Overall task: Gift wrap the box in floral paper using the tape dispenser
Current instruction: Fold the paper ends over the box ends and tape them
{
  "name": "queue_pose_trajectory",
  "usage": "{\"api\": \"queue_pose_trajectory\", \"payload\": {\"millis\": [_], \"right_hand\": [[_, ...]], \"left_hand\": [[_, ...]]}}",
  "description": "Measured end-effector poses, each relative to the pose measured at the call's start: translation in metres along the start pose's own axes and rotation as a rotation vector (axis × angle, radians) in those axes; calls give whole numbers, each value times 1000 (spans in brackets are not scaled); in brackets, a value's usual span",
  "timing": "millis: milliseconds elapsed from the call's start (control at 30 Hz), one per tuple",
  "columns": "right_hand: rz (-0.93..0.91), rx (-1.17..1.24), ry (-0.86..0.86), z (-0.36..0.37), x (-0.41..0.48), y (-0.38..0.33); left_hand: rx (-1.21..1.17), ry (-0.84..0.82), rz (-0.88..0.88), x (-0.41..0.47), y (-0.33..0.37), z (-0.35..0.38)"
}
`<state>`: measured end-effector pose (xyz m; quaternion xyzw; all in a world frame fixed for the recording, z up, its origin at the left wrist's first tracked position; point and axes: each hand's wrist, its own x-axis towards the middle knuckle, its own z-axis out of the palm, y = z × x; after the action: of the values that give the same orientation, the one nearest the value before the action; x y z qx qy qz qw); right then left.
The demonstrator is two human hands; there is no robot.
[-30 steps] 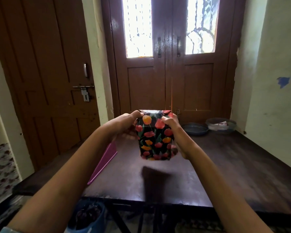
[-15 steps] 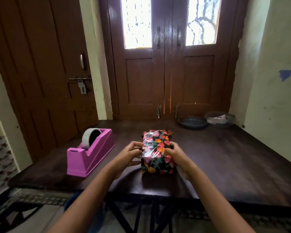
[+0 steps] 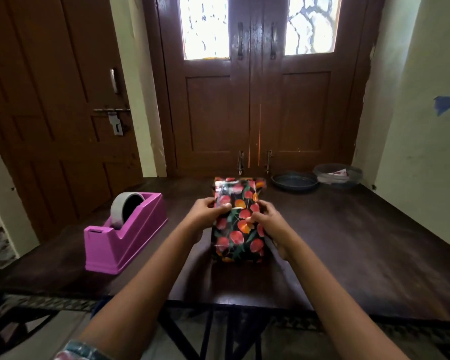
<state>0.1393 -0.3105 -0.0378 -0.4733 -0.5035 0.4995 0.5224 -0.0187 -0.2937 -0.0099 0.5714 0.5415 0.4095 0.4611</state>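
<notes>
The box (image 3: 238,224), covered in black paper with red and orange flowers, lies flat on the dark wooden table (image 3: 348,242) near its front edge. My left hand (image 3: 207,211) grips its left side with the thumb on top. My right hand (image 3: 268,222) holds its right side, fingers on the top face. Shiny tape shows on the paper near the far left corner. The pink tape dispenser (image 3: 125,235) with a grey roll stands to the left, apart from both hands.
A dark round dish (image 3: 294,181) and a clear container (image 3: 338,175) sit at the table's far right, against the brown double door (image 3: 252,100). A wall runs along the right side. The table's front edge lies just below the box.
The box was held up in the air on end, then came down onto the table. Since half a second ago it lies a little farther forward, both hands still on its sides.
</notes>
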Motion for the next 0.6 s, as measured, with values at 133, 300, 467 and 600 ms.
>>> {"api": "queue_pose_trajectory", "payload": {"millis": [133, 300, 467, 600], "right_hand": [[-211, 187, -18, -4, -8, -15], [-317, 131, -13, -2, -16, -15], [-303, 65, -245, -13, -23, -16], [-252, -32, -239, -15, -23, -30]], "left_hand": [[-227, -8, 215, -5, 7, -8], [-275, -55, 329, -18, -7, -10], [-129, -180, 351, -27, -15, -31], [51, -257, 333, -31, -10, -41]]}}
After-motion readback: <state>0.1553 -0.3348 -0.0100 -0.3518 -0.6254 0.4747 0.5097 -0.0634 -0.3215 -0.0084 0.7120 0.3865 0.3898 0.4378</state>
